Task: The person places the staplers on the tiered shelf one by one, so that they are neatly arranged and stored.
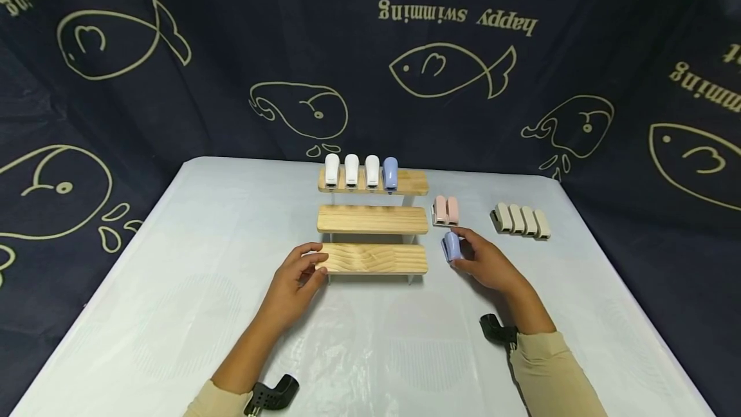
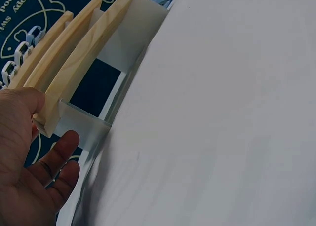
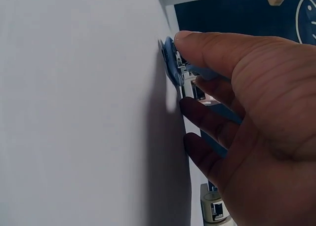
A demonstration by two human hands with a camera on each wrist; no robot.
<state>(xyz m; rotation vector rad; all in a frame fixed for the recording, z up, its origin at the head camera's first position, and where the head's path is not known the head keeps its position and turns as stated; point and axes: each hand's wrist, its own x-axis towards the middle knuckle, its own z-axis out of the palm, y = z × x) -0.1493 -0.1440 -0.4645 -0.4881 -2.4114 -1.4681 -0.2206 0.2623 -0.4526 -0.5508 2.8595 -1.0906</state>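
Observation:
A three-tier wooden display rack (image 1: 373, 259) stands on the table. At the left end of its lowest board, my left hand (image 1: 296, 280) holds the edge between thumb and forefinger; the other fingers are loosely bent. To the right of the rack, a blue mini stapler (image 1: 452, 246) sits on the tabletop. My right hand (image 1: 487, 264) pinches it between thumb and forefinger, its remaining fingers partly hidden in the head view. Along the top board stand three white mini staplers (image 1: 351, 170) and another blue stapler (image 1: 390, 174), side by side.
Two pink staplers (image 1: 445, 210) stand just behind my right hand. Farther right is a row of several beige staplers (image 1: 521, 220). A white cloth covers the table (image 1: 191, 314), and a dark curtain (image 1: 359, 31) with fish drawings hangs behind it.

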